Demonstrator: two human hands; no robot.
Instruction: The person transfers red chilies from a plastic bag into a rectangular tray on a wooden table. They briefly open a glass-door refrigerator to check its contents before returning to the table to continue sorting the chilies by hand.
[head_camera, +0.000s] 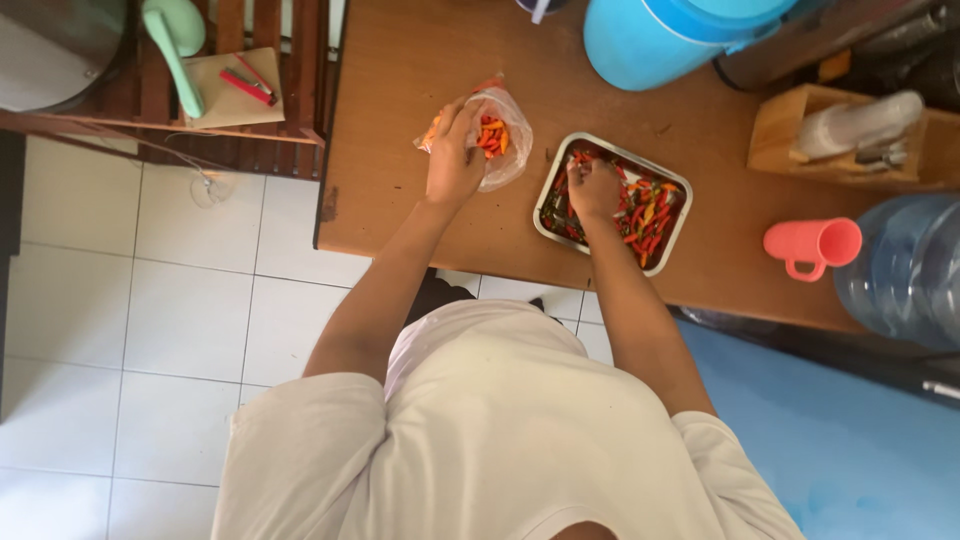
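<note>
Left hand (452, 160) grips the rim of the plastic bag (497, 140) of chillies, mid-table. Right hand (594, 188) is closed on chillies in the metal tray (560, 180) near the front edge. Hold the bag mouth wide, lift small pinches, keep tray steady.
</note>
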